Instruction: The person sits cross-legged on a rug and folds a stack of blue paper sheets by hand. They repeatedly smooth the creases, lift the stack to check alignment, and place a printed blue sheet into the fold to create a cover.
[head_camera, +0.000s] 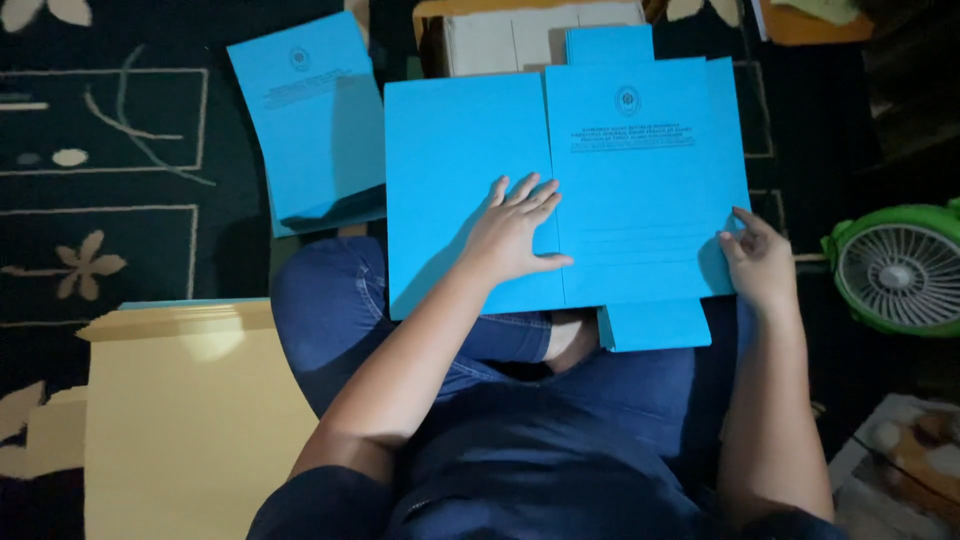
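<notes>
We see blue folder (640, 180) unfolded flat on our lap, long axis left-right, printed panel upright toward us, flaps at top and bottom edges; left hand (510, 235) flat on centre fold, fingers (525, 192) spread wide, pressing, gripping nothing; right hand (762, 265) at right edge, fingers pinching flap there; thin matte card, crisp creases; second blue folder (315, 125) on dark patterned carpet (100, 150), cream sheet stack (180, 420) left, green fan (900, 270) right
</notes>
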